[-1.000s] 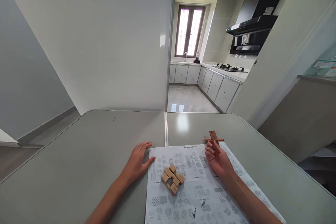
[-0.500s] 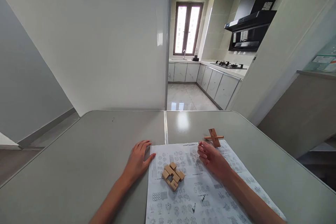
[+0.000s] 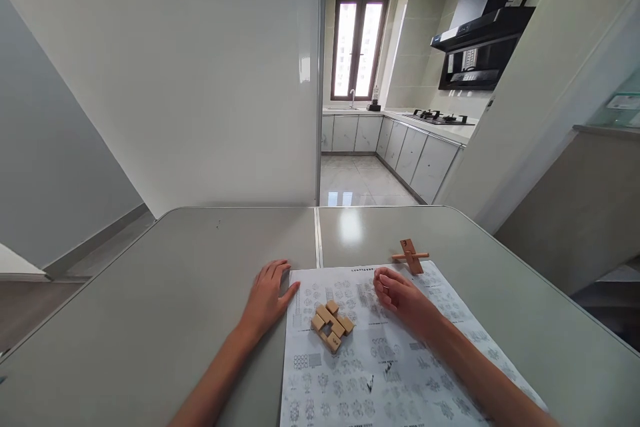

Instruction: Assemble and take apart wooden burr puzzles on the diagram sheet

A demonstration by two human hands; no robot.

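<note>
Looks between grasps. Left hand flat, spread, at sheet edge; right hand loosely curled, empty, between block cluster and wooden cross. Lifting the cluster probably needs both hands.

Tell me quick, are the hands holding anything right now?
Left hand: open, flat on the table, thumb at the edge of the paper, holding nothing.
Right hand: open, fingers loosely curled, resting on the paper, holding nothing.
</note>
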